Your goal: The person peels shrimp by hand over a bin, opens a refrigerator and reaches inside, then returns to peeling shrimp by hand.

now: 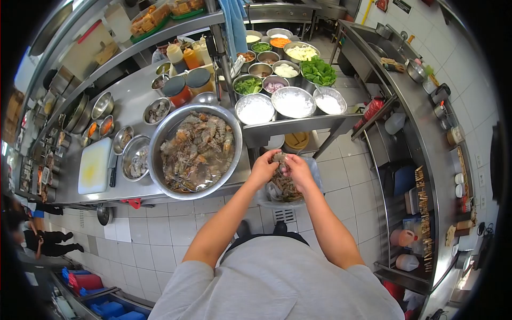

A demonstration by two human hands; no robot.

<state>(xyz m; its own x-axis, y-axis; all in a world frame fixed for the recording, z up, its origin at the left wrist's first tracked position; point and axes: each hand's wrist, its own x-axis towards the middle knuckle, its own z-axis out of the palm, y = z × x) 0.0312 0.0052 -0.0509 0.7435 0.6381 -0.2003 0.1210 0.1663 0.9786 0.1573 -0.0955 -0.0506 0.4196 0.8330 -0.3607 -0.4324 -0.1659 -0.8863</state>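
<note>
Together, the bare left hand (263,170) and bare right hand (299,173) pinched a small grey shrimp (279,157) above a bin lined with see-through plastic (264,199), right of a big round silver metal bowl (155,164).

The steel counter (129,108) carries a metal basin (154,160) and cutting board (96,166).

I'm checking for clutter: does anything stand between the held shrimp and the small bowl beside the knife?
Yes: the basin stands directly between the shrimp, in the left hand and right hand, and the bowl.
</note>
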